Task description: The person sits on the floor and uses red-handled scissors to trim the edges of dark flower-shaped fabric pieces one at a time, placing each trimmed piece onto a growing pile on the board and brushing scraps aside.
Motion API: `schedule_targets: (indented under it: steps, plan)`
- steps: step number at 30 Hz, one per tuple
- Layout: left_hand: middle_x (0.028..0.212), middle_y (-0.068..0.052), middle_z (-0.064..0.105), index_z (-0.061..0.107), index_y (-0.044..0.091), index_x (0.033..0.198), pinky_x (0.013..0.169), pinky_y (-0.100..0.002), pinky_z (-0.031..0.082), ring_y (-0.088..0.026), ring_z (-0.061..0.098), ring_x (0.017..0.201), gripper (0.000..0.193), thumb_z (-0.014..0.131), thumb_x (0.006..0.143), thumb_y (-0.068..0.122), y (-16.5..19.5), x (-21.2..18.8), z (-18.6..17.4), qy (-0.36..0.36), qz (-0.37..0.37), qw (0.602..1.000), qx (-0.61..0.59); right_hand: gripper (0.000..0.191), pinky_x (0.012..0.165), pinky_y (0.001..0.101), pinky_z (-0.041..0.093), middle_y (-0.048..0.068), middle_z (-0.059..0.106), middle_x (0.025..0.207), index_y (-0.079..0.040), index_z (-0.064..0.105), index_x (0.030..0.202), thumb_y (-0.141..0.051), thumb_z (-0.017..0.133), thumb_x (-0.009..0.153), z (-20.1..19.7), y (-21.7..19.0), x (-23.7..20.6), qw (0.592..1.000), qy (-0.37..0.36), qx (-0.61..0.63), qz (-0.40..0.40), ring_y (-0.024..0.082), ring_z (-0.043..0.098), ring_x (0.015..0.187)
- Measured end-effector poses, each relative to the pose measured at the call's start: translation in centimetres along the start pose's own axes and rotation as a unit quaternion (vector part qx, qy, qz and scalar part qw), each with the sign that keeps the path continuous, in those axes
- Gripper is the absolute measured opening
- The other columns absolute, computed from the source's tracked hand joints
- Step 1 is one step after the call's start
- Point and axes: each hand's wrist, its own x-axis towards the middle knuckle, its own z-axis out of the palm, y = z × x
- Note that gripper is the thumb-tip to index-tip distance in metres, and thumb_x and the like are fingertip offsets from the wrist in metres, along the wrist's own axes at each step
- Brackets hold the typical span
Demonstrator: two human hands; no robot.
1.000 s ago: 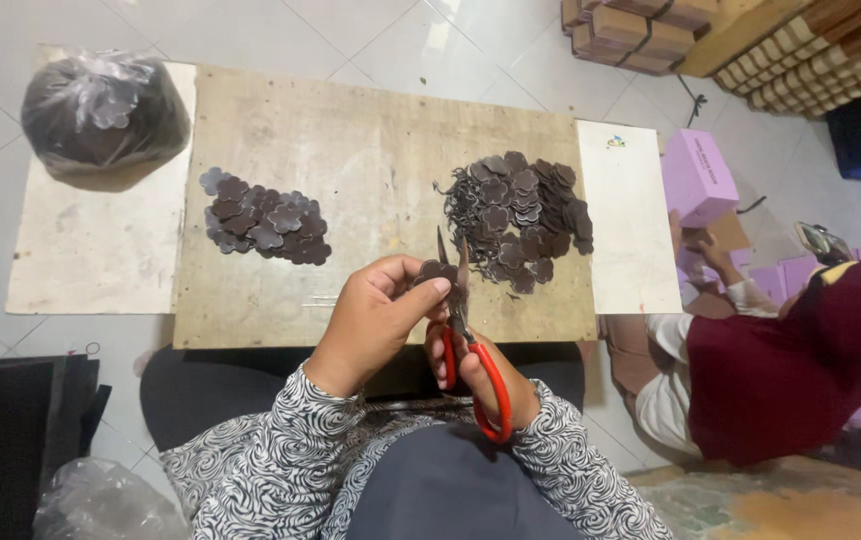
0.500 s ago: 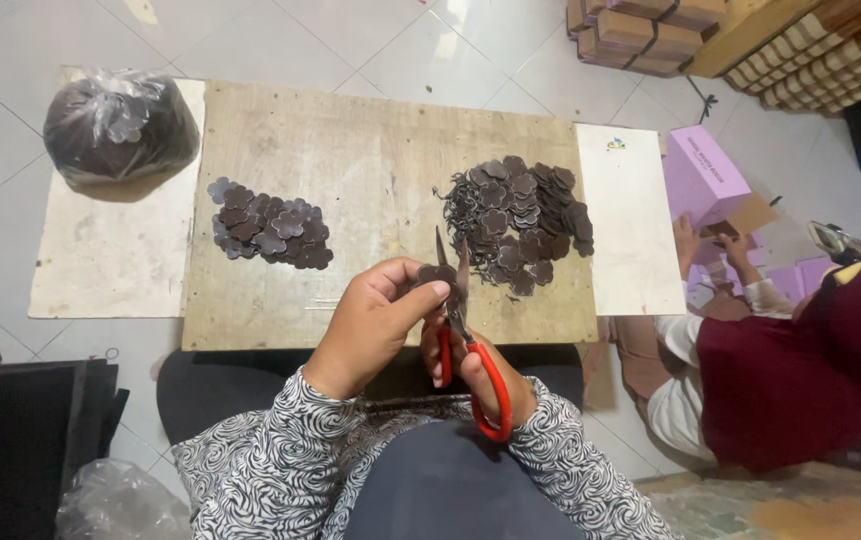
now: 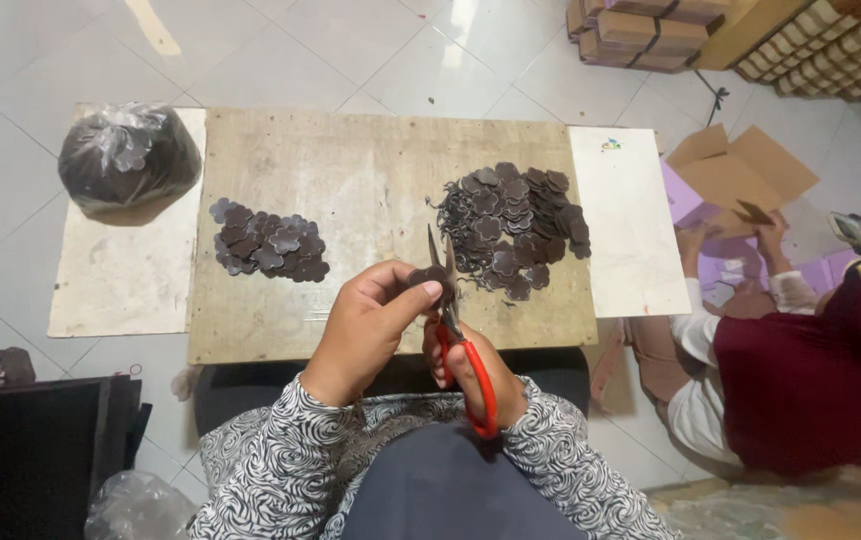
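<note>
Pinching a brown flower cutout (image 3: 428,277) in left hand (image 3: 370,325) fingertips, just left of red-handled scissors (image 3: 458,330) gripped by right hand (image 3: 475,375); blades point far, toward the right-hand pile (image 3: 510,225).

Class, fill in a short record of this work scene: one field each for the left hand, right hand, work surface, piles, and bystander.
Left hand: left hand pinches a dark flower-shaped piece
Right hand: right hand holds red-handled scissors, blades at the piece
Work surface: wooden board
Piles: small pile left, large pile right, tied plastic bag far left
Bystander: another person folding cardboard
</note>
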Motion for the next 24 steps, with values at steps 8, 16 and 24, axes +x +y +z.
schedule_targets:
  steps: [8,16,24]
  plan:
    - [0.088,-0.001,0.072,0.072,0.002,0.094,0.079,-0.025,0.053,-0.008,0.065,0.084,0.01,0.072,0.093,0.012,-0.8,0.4,1.5,0.022,0.012,1.0,0.015,0.063,0.061,0.0226,0.04,-0.002,0.042,0.083,-0.007,0.047,0.103,-0.069,0.049,0.099,-0.2,0.4,-0.5,0.998,0.054,0.004,-0.023,0.007,0.042,0.07]
    - [0.089,-0.002,0.072,0.072,0.001,0.097,0.081,-0.026,0.053,-0.009,0.064,0.085,0.01,0.071,0.095,0.011,-2.2,1.1,1.5,0.029,0.001,1.0,0.0,0.058,0.058,0.0221,0.04,-0.003,0.041,0.081,-0.008,0.046,0.098,-0.066,0.053,0.099,-1.1,0.8,-0.9,0.998,0.058,0.019,-0.012,0.007,0.042,0.069]
    - [0.094,-0.001,0.072,0.071,0.001,0.1,0.084,-0.025,0.052,-0.008,0.064,0.089,0.01,0.069,0.096,0.01,-2.7,1.2,1.2,0.023,0.013,0.999,-0.039,0.057,0.056,0.0209,0.036,-0.004,0.04,0.079,-0.009,0.046,0.096,-0.065,0.055,0.098,-1.0,0.5,-0.9,0.997,0.05,0.048,0.025,0.006,0.038,0.067]
